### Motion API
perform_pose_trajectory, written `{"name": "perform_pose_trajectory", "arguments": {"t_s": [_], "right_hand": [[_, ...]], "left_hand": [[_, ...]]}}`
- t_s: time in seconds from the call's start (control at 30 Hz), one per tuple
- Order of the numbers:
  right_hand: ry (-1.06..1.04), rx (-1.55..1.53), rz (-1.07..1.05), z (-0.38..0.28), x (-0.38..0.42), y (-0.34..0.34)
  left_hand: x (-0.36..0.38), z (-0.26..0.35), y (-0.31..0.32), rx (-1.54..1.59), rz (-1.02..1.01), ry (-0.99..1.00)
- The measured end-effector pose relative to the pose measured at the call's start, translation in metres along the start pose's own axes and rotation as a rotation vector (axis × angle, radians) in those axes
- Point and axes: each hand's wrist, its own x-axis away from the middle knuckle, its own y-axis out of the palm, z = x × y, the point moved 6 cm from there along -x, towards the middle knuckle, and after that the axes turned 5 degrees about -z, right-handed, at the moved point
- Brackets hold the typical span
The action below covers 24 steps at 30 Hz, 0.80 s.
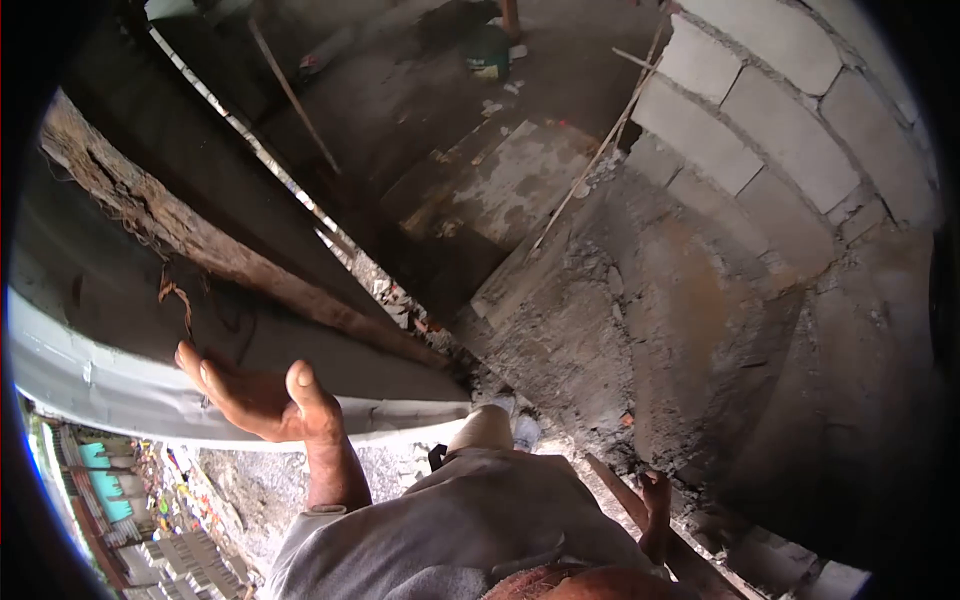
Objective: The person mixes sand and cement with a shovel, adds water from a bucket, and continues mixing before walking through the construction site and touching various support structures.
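Note:
My left hand [262, 398] is raised at the left with its palm turned up and its fingers apart, holding nothing. Behind it runs a pale metal sheet edge [130, 385]; whether the fingers touch it is unclear. Low on the right, my right hand [655, 492] is small and dark, its fingers curled in beside a wooden plank [622, 492]. What it holds, if anything, cannot be made out. A grey shirt [460, 520] fills the bottom middle.
A rough timber beam [200, 230] crosses the left side. Grey block wall [700, 130] stands at the upper right, with a thin stick [590, 165] leaning near it. Rough concrete [570, 320] lies in the middle. Rubble and stacked blocks [190, 560] show at the lower left.

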Motion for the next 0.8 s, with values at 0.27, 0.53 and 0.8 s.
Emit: {"name": "perform_pose_trajectory", "arguments": {"t_s": [0.27,0.53,0.8], "right_hand": [[0.053,0.048,-0.081,0.014,0.008,-0.01],[-0.023,0.306,-0.201,-0.039,-0.016,-0.009],[-0.392,0.359,-0.042,-0.338,-0.075,-0.011]], "left_hand": [[0.025,-0.01,0.021,0.107,-0.182,-0.12],[0.058,-0.046,0.051,-0.021,-0.315,-0.267],[0.103,-0.059,0.078,0.328,-0.537,-0.421]]}}
